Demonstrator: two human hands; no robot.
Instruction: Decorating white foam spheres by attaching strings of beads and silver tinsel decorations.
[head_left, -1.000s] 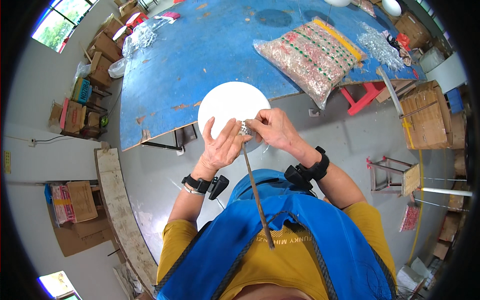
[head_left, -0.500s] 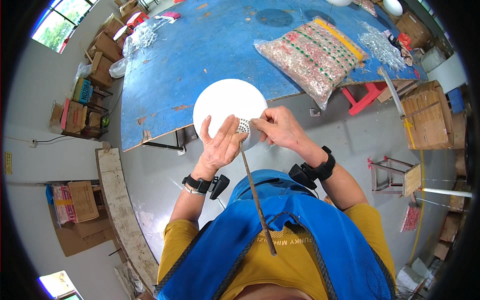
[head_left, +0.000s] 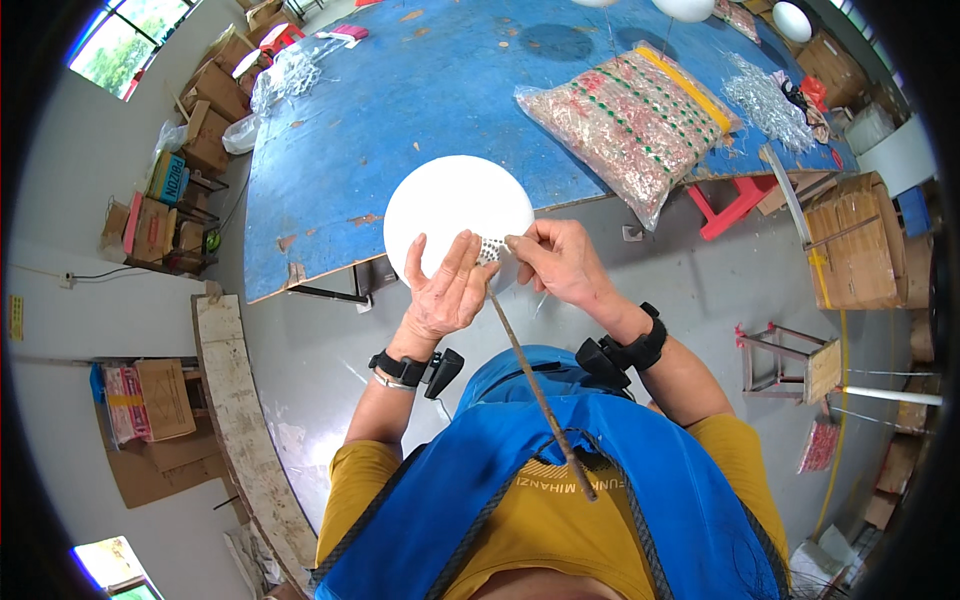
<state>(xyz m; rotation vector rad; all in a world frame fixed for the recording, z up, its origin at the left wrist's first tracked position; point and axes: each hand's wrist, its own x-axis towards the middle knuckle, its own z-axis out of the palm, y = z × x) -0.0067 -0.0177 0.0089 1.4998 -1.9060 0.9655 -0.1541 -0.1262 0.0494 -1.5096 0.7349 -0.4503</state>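
A large white ball (head_left: 455, 200), smooth and round, is in front of me at the table's near edge. A brown stick (head_left: 535, 385) runs from its underside back toward my chest. On the ball's near side shows a small patch of dark, bead-like dots (head_left: 491, 250). My left hand (head_left: 447, 287) rests against the ball with its fingers stretched and apart, its thumb beside the dots. At the patch's right edge my right hand (head_left: 557, 260) is closed in a pinch; what lies between its fingertips is too small to name. A thin pale strand (head_left: 541, 304) hangs below that hand.
On the worn blue table (head_left: 400, 100) lies a clear bag (head_left: 630, 125) of pinkish bits with green dots. Silvery strands (head_left: 765, 100) and more white balls (head_left: 685, 8) are beyond. A wooden-topped stool (head_left: 822, 370) and cardboard boxes (head_left: 855, 245) stand to the right.
The stick's near end has swung to the right across my chest. The ball and both hands have shifted only slightly, and the hands keep their places on it.
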